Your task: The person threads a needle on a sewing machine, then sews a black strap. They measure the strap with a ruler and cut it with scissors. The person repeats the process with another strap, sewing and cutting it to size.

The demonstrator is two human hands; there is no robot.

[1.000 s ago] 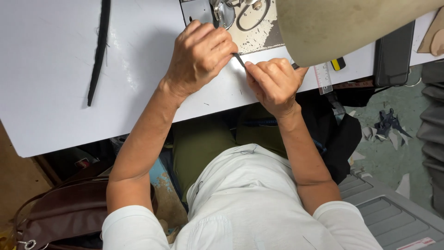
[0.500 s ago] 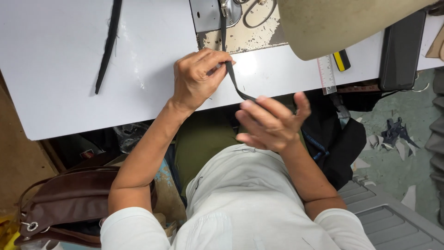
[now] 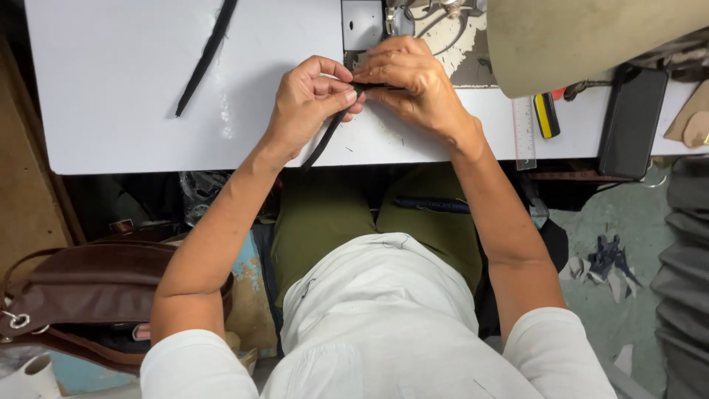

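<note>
Both my hands meet over a thin black strap (image 3: 325,140) on the white worktable (image 3: 125,89), just in front of the sewing machine's metal plate (image 3: 362,26). My left hand (image 3: 306,103) pinches the strap between thumb and fingers; its loose end trails down toward the table's front edge. My right hand (image 3: 410,81) grips the strap's other part, fingers curled over it, touching my left fingertips.
A second long black strap (image 3: 203,59) lies on the table at the left. A ruler (image 3: 523,133), a yellow-black tool (image 3: 546,114) and a dark phone (image 3: 631,122) lie at the right. The beige machine body (image 3: 591,37) overhangs. A brown bag (image 3: 88,288) sits on the floor at left.
My right hand, lifted off the table half a second ago, has come back up to the strap beside my left hand near the machine plate.
</note>
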